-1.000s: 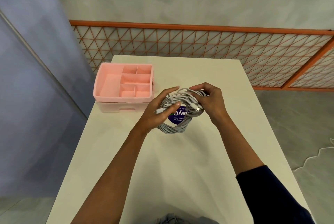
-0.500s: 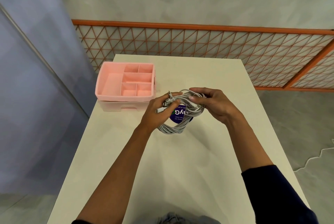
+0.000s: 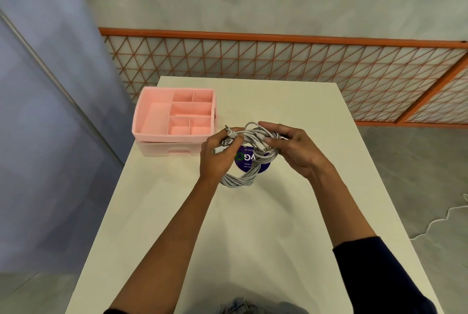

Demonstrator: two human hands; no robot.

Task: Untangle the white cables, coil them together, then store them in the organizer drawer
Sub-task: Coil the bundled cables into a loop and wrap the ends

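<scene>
Head view: white cables [image 3: 247, 175] coiled into one bundle, held above the white table [image 3: 253, 232]; left hand [image 3: 218, 155] closed on its left side, connector ends sticking out past the fingers; right hand [image 3: 297, 150] pinching the top strands; pink organizer [image 3: 174, 120] just left of the hands, drawer below it closed.

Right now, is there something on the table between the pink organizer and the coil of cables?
No. In the head view, only bare table lies between the pink organizer and the coiled cables.
</scene>
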